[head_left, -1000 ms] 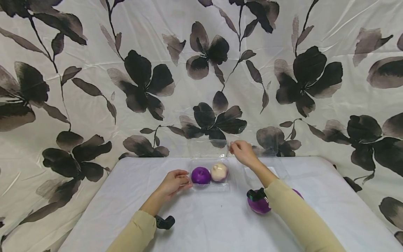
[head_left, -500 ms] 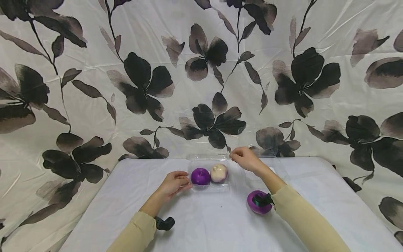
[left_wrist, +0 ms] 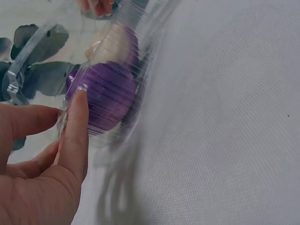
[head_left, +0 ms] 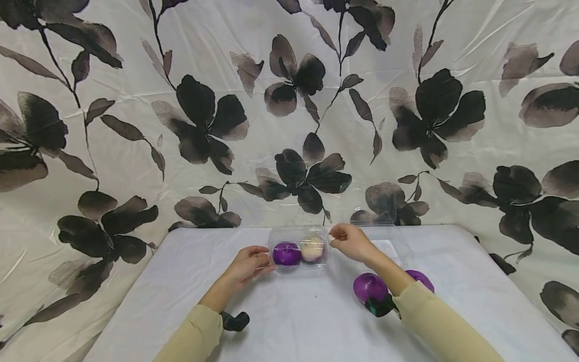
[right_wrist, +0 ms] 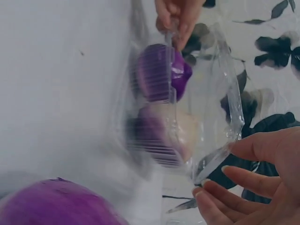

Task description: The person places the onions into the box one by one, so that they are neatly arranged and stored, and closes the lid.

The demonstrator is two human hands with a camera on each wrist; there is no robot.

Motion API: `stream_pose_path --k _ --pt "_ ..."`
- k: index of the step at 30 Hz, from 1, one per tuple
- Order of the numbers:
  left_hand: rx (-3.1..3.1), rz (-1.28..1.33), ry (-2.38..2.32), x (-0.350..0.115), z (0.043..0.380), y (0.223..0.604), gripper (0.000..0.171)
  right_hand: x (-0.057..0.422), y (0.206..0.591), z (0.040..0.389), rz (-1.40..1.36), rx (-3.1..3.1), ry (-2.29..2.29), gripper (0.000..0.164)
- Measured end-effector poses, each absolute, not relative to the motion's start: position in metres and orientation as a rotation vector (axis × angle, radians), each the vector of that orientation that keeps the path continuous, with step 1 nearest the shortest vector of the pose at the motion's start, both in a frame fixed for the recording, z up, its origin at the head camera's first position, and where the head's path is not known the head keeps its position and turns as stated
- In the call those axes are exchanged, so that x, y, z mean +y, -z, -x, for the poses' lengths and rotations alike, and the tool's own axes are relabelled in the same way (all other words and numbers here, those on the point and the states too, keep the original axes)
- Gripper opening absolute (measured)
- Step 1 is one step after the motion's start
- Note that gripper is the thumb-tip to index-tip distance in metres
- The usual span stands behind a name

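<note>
A clear plastic clamshell container (head_left: 300, 270) stands near the table's back edge. Inside it lie a smooth purple round vegetable (head_left: 286, 254) on the left and a cream-and-purple one, like a turnip (head_left: 313, 249), on the right. My left hand (head_left: 249, 264) pinches the container's left rim between thumb and fingers, as the left wrist view shows up close. With thumb and fingertips, my right hand (head_left: 353, 243) holds the right edge of the hinged lid (right_wrist: 229, 89). In the head view the lid slants low over both vegetables; the right wrist view shows it still raised from the base.
Two more purple vegetables lie on the right, one (head_left: 370, 287) in front of the right forearm, the other (head_left: 420, 280) partly behind it. A second clear container (head_left: 400, 246) stands open behind the right hand. Floral cloth (head_left: 289, 100) hangs behind the white table (head_left: 294, 322).
The right hand has moved down and toward me, swinging the container's lid from upright to low over the vegetables. The left hand stays at the left rim.
</note>
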State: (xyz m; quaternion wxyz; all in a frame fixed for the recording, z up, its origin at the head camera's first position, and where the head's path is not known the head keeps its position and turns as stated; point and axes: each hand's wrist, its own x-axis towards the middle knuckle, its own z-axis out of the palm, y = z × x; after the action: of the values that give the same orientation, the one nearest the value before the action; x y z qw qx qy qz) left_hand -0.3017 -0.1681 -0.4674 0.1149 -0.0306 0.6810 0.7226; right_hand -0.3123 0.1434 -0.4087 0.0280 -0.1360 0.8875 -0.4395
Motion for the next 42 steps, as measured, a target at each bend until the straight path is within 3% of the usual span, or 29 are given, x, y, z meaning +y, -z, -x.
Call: stream_pose_path --k 8,14,25,42 --pt "2.045 0.087 -2.043 -0.174 0.296 0.466 0.037 0.145 0.421 0.306 0.418 2.756 1.34 0.041" --pt "2.116 0.106 -1.949 -0.179 0.284 0.458 0.047 0.143 0.425 0.301 0.417 2.738 1.322 0.046" --pt "2.093 0.05 -1.958 -0.176 0.275 0.455 0.044 0.143 0.429 0.295 0.39 2.745 1.283 0.041" --pt "2.043 0.038 -1.994 -0.171 0.282 0.461 0.046 0.132 0.436 0.293 0.33 2.443 1.455 0.05"
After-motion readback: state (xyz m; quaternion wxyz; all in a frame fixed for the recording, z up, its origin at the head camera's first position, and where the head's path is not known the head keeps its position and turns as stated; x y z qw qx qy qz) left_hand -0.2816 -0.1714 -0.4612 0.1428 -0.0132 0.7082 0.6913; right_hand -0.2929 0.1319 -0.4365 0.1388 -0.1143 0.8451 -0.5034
